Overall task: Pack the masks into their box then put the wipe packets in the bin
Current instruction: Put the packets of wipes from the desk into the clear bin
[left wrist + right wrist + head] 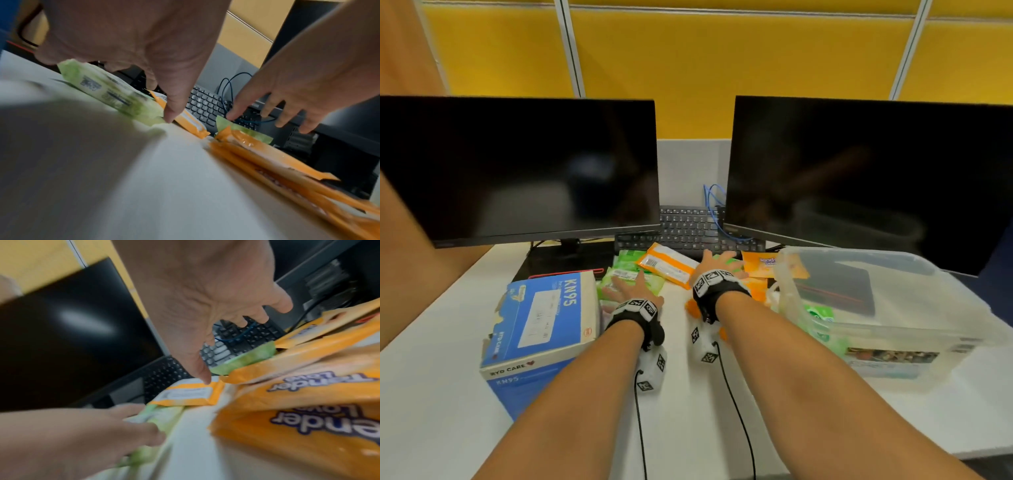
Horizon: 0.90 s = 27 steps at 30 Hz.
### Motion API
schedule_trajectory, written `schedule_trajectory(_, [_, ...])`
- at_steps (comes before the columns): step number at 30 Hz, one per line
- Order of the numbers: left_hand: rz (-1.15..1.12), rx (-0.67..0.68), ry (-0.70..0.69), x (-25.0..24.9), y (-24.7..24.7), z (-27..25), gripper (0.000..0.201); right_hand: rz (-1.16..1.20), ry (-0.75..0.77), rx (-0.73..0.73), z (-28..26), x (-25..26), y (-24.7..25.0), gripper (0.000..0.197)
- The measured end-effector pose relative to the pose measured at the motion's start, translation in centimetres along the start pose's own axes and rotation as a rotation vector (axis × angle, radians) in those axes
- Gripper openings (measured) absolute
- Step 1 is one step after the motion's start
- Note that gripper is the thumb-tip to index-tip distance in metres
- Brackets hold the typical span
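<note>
A blue KN95 mask box (541, 329) lies at the left of the white desk. A clear plastic bin (887, 342) stands at the right with a green wipe packet (820, 317) inside. Green and orange wipe packets lie between them. My left hand (625, 284) spreads straight fingers over a green packet (111, 92), its thumb beside an orange packet (185, 120). My right hand (719, 262) hovers with spread fingers above another green packet (246, 360) that lies on orange packets (308, 402). No loose masks show.
Two dark monitors (524, 164) (859, 178) stand at the back. Between them lies a black keyboard (688, 229) with a blue cable (714, 205) over it. A black slab with a red edge (565, 263) sits under the left monitor.
</note>
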<state>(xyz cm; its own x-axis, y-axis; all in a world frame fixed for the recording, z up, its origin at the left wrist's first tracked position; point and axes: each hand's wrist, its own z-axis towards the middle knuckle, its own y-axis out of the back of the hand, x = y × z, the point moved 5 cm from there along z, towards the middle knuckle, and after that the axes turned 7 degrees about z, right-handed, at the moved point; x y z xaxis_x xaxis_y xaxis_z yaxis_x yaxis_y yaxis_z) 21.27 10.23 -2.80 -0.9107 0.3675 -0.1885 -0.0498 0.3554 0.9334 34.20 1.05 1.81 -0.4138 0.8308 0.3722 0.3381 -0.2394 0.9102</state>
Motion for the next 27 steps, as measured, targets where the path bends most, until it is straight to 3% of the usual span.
schedule_trajectory(3, [-0.002, -0.061, 0.011, -0.2, 0.3, 1.2, 0.083, -0.011, -0.054, 0.051, 2.2, 0.0, -1.0, 0.104])
schedule_trajectory(6, [0.07, -0.024, -0.004, -0.6, -0.1, 2.1, 0.079, -0.039, -0.06, 0.143, 3.3, -0.6, -2.3, 0.104])
schedule_trajectory(12, [0.359, -0.07, 0.006, -1.9, 0.4, 3.2, 0.064, -0.141, -0.005, 0.086, 3.4, -0.5, -3.3, 0.068])
schedule_trajectory(17, [0.449, -0.084, -0.023, -2.1, -1.0, 1.0, 0.052, 0.204, -0.019, -0.099, 1.4, -0.5, -1.0, 0.041])
schedule_trajectory(22, [0.163, -0.173, -0.024, -1.9, 0.4, -2.8, 0.048, 0.623, 0.158, -0.31, -3.0, 0.0, 3.2, 0.026])
schedule_trajectory(27, [-0.479, -0.339, -0.099, -1.4, 3.5, -6.3, 0.05, 1.001, 0.309, -0.43, -8.5, -1.9, 9.3, 0.026])
